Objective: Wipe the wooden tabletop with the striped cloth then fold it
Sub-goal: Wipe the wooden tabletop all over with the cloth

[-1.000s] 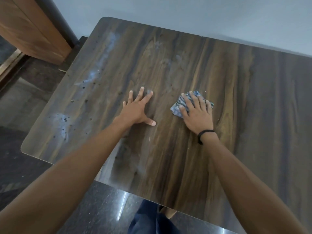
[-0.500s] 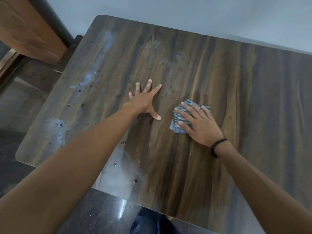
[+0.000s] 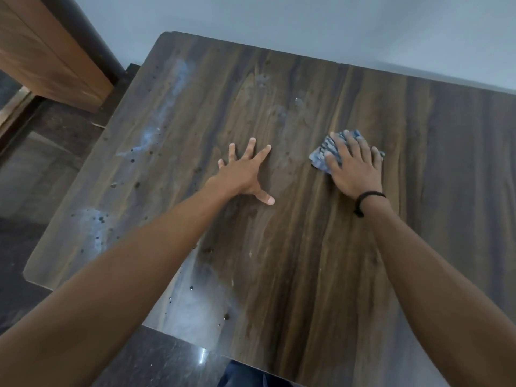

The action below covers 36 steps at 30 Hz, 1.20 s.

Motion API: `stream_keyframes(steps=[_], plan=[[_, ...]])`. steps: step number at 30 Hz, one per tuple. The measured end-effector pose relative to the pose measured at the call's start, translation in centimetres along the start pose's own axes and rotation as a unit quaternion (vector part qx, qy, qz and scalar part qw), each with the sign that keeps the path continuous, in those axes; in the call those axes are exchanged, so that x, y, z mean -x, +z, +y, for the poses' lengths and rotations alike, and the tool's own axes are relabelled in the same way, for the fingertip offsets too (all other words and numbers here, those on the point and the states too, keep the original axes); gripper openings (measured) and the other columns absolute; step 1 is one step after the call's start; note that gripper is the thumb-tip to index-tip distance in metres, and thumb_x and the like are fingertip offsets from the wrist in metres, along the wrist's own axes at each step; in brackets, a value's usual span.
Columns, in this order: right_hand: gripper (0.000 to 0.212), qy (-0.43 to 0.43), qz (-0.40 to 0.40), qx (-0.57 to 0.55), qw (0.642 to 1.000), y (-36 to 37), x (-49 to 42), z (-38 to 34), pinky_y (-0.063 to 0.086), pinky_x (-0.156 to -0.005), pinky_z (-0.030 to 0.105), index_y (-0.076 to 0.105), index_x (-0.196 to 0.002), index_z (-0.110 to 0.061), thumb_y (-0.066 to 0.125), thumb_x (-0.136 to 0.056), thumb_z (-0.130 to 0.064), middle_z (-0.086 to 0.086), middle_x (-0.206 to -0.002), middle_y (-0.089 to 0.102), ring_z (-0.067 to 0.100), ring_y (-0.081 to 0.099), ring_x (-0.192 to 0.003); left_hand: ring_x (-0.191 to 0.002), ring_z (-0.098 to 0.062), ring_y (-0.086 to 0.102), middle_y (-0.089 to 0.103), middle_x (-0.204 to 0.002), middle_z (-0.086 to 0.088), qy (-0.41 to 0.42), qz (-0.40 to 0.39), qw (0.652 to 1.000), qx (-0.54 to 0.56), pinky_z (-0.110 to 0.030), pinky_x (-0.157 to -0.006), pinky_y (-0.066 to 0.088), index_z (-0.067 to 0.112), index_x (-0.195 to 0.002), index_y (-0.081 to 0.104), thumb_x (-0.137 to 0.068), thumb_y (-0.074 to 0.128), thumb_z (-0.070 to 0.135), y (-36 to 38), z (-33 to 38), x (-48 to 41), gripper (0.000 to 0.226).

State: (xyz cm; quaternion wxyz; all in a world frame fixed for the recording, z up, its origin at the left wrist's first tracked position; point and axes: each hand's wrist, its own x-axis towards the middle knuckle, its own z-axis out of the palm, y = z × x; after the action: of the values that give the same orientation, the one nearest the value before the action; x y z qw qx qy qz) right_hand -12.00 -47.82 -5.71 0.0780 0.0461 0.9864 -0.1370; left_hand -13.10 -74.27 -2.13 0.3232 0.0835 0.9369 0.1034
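Observation:
The dark wooden tabletop (image 3: 293, 247) fills most of the view, with pale smears and dark specks along its left side. A small folded blue-and-white striped cloth (image 3: 325, 152) lies on it right of centre. My right hand (image 3: 353, 166), a black band on its wrist, presses flat on the cloth with fingers straight and covers most of it. My left hand (image 3: 245, 171) rests flat on the bare wood to the left of the cloth, fingers spread, holding nothing.
A pale wall (image 3: 307, 23) runs behind the table's far edge. A wooden cabinet (image 3: 47, 51) stands at the upper left beside a dark post. Dark polished floor (image 3: 42, 169) lies to the left and below the near edge.
My right hand has slid the cloth away from me and a little to the right across the wood, after drawing it nearer. My left hand stays planted flat.

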Motion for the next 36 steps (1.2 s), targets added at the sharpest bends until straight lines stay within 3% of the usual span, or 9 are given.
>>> stream_keyframes(steps=[5,10,15,20,25,31,36], plan=[[0.055,-0.138,-0.025,0.049,0.989,0.6,2.6,-0.1,0.003,-0.124,0.043,0.019,-0.158,-0.044,0.024,-0.104,-0.057,-0.011,-0.167,0.017,0.017,0.012,-0.154,-0.145,-0.040,-0.029,-0.034,-0.159,0.009,0.004,0.011,1.000,0.002,-0.069,-0.114,0.000,0.043,-0.154,-0.013,-0.055,0.089,0.059,-2.6,1.8,-2.8,0.144],[0.056,0.005,0.004,0.000,1.000,-0.2,-0.4,0.1,0.000,-0.124,0.045,0.021,-0.158,-0.041,0.028,-0.105,-0.054,-0.008,-0.168,0.015,0.020,0.010,-0.155,-0.145,-0.039,-0.029,-0.035,-0.158,0.009,-0.005,-0.007,1.000,-0.005,-0.070,-0.115,-0.001,0.046,-0.154,-0.013,-0.054,0.090,0.058,-4.0,2.6,-4.9,0.144],[0.058,-0.150,-0.040,0.054,0.986,-0.2,2.4,2.2,0.003,-0.124,0.043,0.017,-0.157,-0.045,0.020,-0.101,-0.060,-0.014,-0.168,0.015,0.015,0.010,-0.155,-0.145,-0.040,-0.029,-0.035,-0.159,0.011,-0.020,-0.022,1.000,0.005,-0.069,-0.114,-0.001,0.046,-0.153,-0.014,-0.055,0.091,0.054,-3.9,3.2,-5.2,0.144],[0.054,0.042,0.008,-0.020,0.999,-1.8,-2.9,3.6,0.001,-0.124,0.047,0.022,-0.157,-0.042,0.030,-0.105,-0.052,-0.008,-0.168,0.015,0.020,0.010,-0.155,-0.146,-0.042,-0.027,-0.035,-0.159,0.010,-0.029,-0.024,0.999,-0.001,-0.071,-0.113,0.002,0.046,-0.153,-0.015,-0.055,0.092,0.052,-4.1,3.5,-5.4,0.145],[0.060,-0.124,-0.039,0.038,0.991,-0.9,-2.0,1.3,0.004,-0.124,0.043,0.017,-0.157,-0.046,0.019,-0.100,-0.062,-0.013,-0.168,0.014,0.016,0.011,-0.154,-0.145,-0.041,-0.028,-0.036,-0.158,0.009,-0.026,-0.033,0.999,-0.008,-0.071,-0.113,0.002,0.046,-0.153,-0.017,-0.056,0.091,0.053,-4.1,3.7,-5.4,0.145],[0.057,0.017,-0.003,-0.011,1.000,-1.8,-8.2,0.8,-0.001,-0.124,0.048,0.018,-0.159,-0.041,0.026,-0.104,-0.053,-0.005,-0.169,0.011,0.022,0.006,-0.156,-0.145,-0.041,-0.028,-0.037,-0.157,0.011,-0.035,-0.032,0.999,-0.008,-0.072,-0.112,0.003,0.048,-0.151,-0.018,-0.053,0.092,0.053,-4.1,3.4,-6.0,0.148],[0.060,-0.125,-0.016,0.039,0.991,-0.4,-4.6,-0.5,0.006,-0.124,0.046,0.019,-0.158,-0.043,0.020,-0.101,-0.059,-0.009,-0.167,0.018,0.018,0.014,-0.154,-0.145,-0.040,-0.029,-0.038,-0.156,0.012,-0.035,-0.041,0.998,-0.011,-0.071,-0.112,0.003,0.046,-0.151,-0.021,-0.053,0.092,0.053,-4.0,3.7,-5.8,0.150]])
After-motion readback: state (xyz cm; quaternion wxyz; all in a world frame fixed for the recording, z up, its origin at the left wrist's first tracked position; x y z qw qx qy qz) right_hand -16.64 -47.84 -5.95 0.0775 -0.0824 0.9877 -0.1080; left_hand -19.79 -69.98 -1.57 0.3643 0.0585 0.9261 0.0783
